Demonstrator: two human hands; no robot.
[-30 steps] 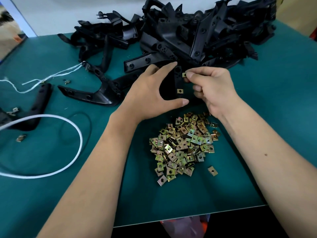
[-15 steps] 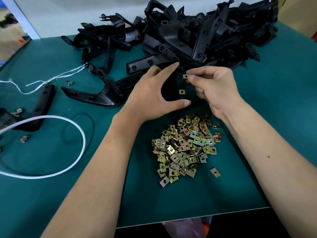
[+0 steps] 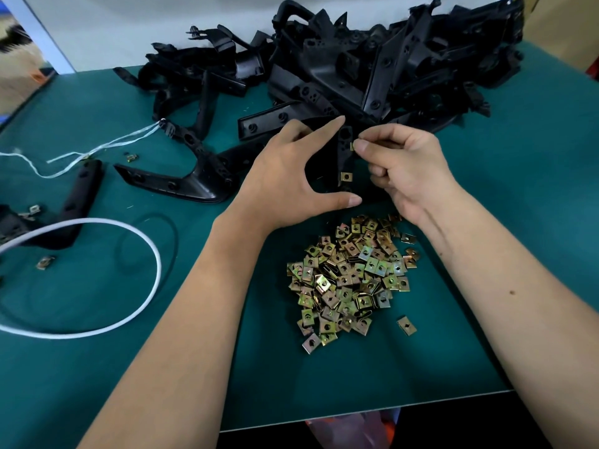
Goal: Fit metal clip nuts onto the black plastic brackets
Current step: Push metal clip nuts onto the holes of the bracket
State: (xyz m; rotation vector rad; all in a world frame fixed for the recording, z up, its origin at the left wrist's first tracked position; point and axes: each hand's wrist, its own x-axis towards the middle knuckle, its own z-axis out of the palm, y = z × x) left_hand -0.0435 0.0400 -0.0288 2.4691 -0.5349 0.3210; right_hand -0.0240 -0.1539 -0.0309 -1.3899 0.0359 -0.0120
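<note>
My left hand (image 3: 291, 176) grips a black plastic bracket (image 3: 344, 157) between thumb and fingers, holding it upright over the green mat. One brass-coloured clip nut (image 3: 346, 177) sits on the bracket's right edge. Higher on that edge my right hand (image 3: 402, 166) pinches a second clip nut (image 3: 352, 146) with thumb and forefinger, and the nut touches the bracket. A heap of loose clip nuts (image 3: 353, 277) lies just below both hands.
A big pile of black brackets (image 3: 372, 66) fills the back of the table. A curved bracket (image 3: 181, 183) lies to the left, near white string (image 3: 97, 150) and a white cord loop (image 3: 129, 303). The mat's front edge (image 3: 389, 406) is close.
My right hand has pressed the upper clip nut closer against the bracket's edge, so less of the nut shows. My left hand keeps the same grip. The view shifted slightly.
</note>
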